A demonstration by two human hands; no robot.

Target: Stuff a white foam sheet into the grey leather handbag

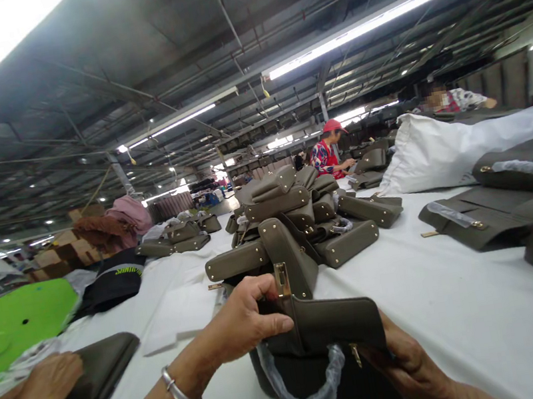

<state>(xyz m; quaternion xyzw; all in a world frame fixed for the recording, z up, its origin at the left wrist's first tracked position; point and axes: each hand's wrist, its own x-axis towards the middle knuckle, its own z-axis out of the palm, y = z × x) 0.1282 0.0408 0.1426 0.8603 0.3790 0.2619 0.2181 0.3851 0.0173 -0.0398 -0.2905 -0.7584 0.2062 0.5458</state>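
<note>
Right in front of me a dark olive handbag (337, 326) stands on the white-covered table, its flap lifted. Fingers and thumb of my left hand (249, 317), with a silver bangle on the wrist, pinch the flap beside a gold clasp plate (282, 280). My right hand (417, 364) grips the bag's right side; its fingertips are partly hidden behind and under the flap. A handle wrapped in clear plastic (310, 395) hangs down the near side, and a small gold fitting (356, 355) dangles to its right.
A heap of similar handbags (293, 212) lies just beyond. More bags (492, 218) and a white sack (440, 148) are on the right. At left, another person's hands (48, 389) rest on a bag (103, 367) near a green panel (13, 327). A red-capped person (327, 153) works farther back.
</note>
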